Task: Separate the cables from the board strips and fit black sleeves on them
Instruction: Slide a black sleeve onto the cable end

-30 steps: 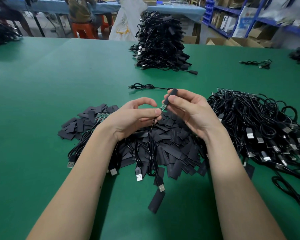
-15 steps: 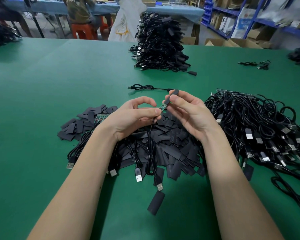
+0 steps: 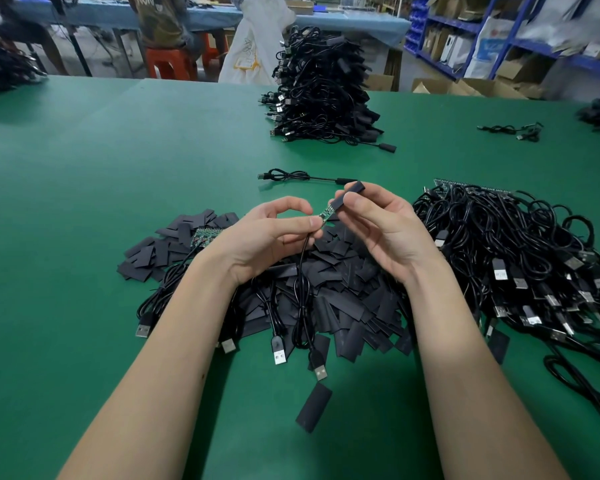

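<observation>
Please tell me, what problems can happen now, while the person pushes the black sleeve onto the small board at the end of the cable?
1. The black sleeve covers only the far end of the small green board; pushed crooked, it may catch on the board's edge.
2. The left hand pinches right at the board-cable joint, so hard pushing by the right hand might strain it.
3. The hanging cable drops into the sleeve pile and could drag pieces away.

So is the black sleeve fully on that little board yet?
Partly on: green board still shows below the sleeve.
</observation>
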Motion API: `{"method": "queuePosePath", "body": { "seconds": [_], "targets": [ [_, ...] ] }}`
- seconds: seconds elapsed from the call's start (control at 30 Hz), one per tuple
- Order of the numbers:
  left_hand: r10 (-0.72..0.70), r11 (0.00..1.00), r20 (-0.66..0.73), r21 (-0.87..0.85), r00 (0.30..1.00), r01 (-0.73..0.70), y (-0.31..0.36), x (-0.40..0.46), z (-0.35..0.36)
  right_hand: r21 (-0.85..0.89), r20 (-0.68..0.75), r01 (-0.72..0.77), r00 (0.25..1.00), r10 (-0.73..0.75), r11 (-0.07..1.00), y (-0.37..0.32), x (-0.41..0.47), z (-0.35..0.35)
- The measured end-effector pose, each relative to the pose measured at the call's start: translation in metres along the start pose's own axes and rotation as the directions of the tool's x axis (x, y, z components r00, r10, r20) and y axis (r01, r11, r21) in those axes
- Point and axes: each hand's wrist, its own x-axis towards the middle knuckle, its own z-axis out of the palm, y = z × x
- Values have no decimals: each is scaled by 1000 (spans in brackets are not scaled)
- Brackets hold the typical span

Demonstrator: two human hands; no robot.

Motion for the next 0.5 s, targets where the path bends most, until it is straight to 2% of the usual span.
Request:
{"method": "queuePosePath", "body": {
  "seconds": [0.5],
  "targets": [
    [-5,1000,2,13,1000,5,-1,1,0,-15,18,-14,1000,15,1000,0,1,-4]
  ]
}}
